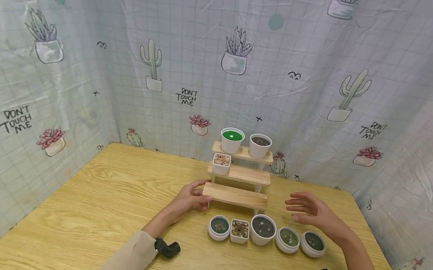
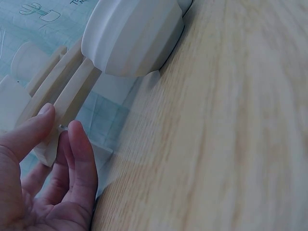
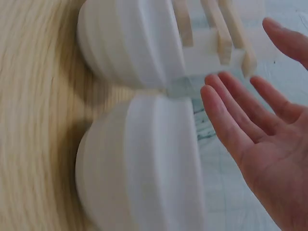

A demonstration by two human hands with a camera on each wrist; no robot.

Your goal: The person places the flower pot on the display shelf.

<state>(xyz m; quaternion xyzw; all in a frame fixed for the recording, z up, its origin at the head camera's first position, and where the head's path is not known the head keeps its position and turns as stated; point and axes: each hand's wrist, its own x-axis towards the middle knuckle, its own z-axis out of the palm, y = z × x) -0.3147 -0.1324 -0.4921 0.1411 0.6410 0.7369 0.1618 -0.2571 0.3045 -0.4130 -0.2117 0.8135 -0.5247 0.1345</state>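
Observation:
A three-tier wooden stand (image 1: 235, 196) with pale legs stands toward the back of the table. My left hand (image 1: 190, 198) grips the left end of its lowest board. In the left wrist view, the thumb (image 2: 36, 132) lies over the board (image 2: 77, 89) and the fingers curl beneath it. Off to the stand's right, my right hand (image 1: 317, 213) is held with nothing in it. Its fingers (image 3: 231, 113) are fairly straight in the right wrist view, near two white pots (image 3: 144, 163) but apart from them.
On the top tier are a green-filled pot (image 1: 232, 142) and a dark-filled pot (image 1: 260, 147). A square pebble pot (image 1: 221, 165) sits on the middle tier's left. Several white pots, including a larger one (image 1: 263, 231), line up before the stand. A printed curtain (image 1: 192, 62) hangs behind.

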